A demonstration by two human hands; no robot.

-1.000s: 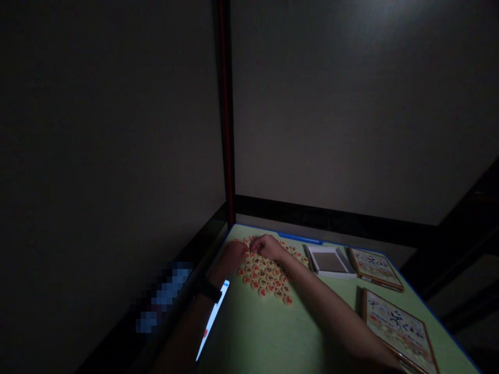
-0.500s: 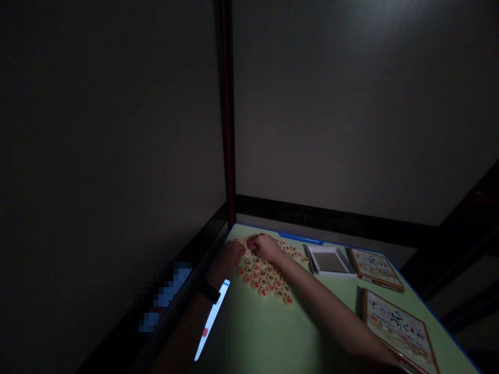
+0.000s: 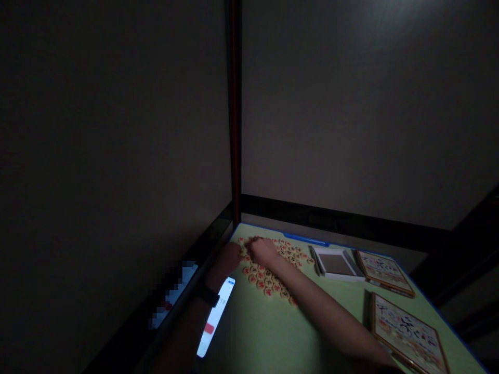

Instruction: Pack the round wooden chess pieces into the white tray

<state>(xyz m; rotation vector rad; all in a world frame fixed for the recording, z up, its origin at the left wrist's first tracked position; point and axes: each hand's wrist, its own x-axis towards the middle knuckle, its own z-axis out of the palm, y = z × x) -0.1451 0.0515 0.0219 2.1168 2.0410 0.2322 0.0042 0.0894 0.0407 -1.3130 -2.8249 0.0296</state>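
Round wooden Chinese chess pieces (image 3: 268, 292) with red and black characters lie in a spread, one layer deep, on the green tabletop (image 3: 265, 337). My right hand (image 3: 263, 251) is over the far left of the spread, fingers curled and pointing down among the pieces. Close by on the left is my left hand (image 3: 231, 255), in shadow, its fingers bent in at the spread's left edge. A dark band (image 3: 208, 295) circles the left wrist. What either hand's fingertips hold, if anything, is hidden.
A lit phone (image 3: 217, 318) lies by my left forearm. To the right stand a white-rimmed box tray (image 3: 338, 262) and two printed boxes, one at the back (image 3: 384, 272) and one nearer (image 3: 407, 332). Walls meet behind the table; a blue handle (image 3: 306, 239) is at its far edge.
The view has shifted slightly, so the table sits a little further right. Both hands stay close together at the far left of the pieces; the right hand's fingers have shifted slightly.
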